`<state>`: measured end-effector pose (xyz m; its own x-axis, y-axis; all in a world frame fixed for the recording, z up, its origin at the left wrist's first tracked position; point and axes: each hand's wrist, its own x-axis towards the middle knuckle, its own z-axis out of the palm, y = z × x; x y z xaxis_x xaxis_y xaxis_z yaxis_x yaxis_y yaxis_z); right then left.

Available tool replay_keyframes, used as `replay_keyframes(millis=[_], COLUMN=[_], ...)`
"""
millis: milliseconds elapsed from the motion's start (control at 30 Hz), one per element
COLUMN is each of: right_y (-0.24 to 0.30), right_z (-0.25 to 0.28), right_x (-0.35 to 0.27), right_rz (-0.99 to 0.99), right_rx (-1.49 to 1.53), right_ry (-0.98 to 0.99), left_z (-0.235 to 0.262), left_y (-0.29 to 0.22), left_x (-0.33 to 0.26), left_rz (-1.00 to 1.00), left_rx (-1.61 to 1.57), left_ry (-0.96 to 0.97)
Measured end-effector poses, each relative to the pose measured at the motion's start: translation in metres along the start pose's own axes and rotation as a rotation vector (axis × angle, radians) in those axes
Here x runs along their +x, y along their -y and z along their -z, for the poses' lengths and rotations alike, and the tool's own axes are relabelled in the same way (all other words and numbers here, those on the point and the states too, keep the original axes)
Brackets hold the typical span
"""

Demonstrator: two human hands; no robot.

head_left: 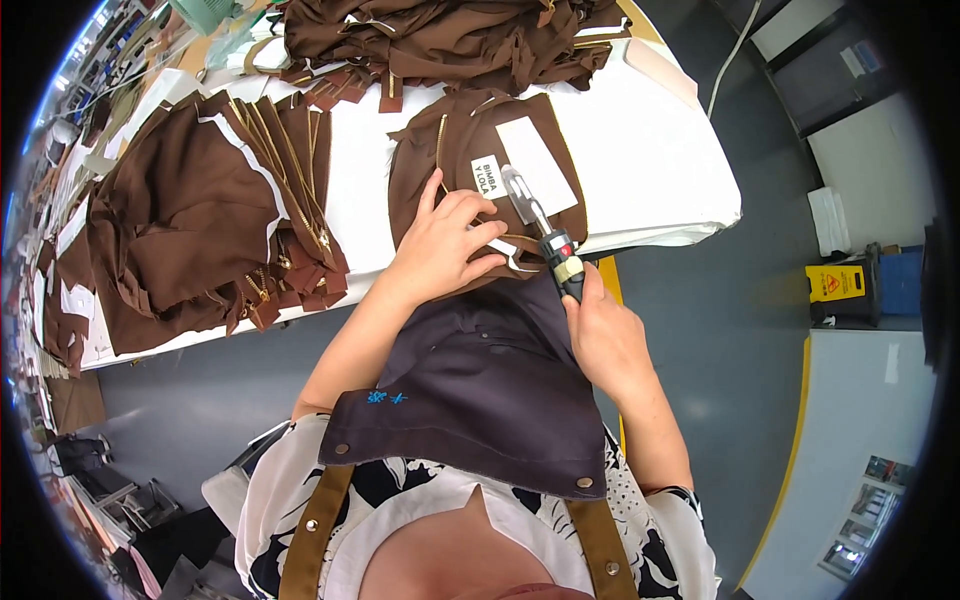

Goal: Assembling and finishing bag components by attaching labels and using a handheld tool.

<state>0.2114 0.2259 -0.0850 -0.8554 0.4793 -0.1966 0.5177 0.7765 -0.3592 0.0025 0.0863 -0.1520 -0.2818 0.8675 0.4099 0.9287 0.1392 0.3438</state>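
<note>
A brown fabric piece (415, 170) edged with gold-coloured zipper tape lies in front of me, near the table's front edge. My left hand (445, 245) rests on it, palm down, with the fingers spread. In my right hand (612, 345) is a black handheld tool (556, 248) with a slim metal tip, a red spot and a cream-coloured button. Its tip points away from me, over the fabric, beside a printed white label (488, 178) and a white rectangular card (538, 165). Whether the tip touches the cloth, I cannot tell. A narrow white strip shows near my left fingertips.
A thick stack of brown zippered pieces (180, 210) sits on the left of the white-covered table (650, 160). Another brown heap (450, 40) lies at the back. A yellow warning sign (836, 283) and a blue bin (900, 280) stand beyond the grey floor, far right.
</note>
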Motion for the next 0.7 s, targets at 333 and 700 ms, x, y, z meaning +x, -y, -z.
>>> replay_keyframes(millis=[333, 700], right_y=[0.019, 0.000], right_z=[0.017, 0.010], right_x=[0.068, 0.087], right_rz=[0.022, 0.016], right_rx=[-0.142, -0.137], right_ry=[0.033, 0.067], left_z=[0.000, -0.003], left_y=[0.000, 0.001], left_x=[-0.001, -0.001], left_rz=[-0.003, 0.004], left_rx=[0.002, 0.012], left_ry=[-0.030, -0.040])
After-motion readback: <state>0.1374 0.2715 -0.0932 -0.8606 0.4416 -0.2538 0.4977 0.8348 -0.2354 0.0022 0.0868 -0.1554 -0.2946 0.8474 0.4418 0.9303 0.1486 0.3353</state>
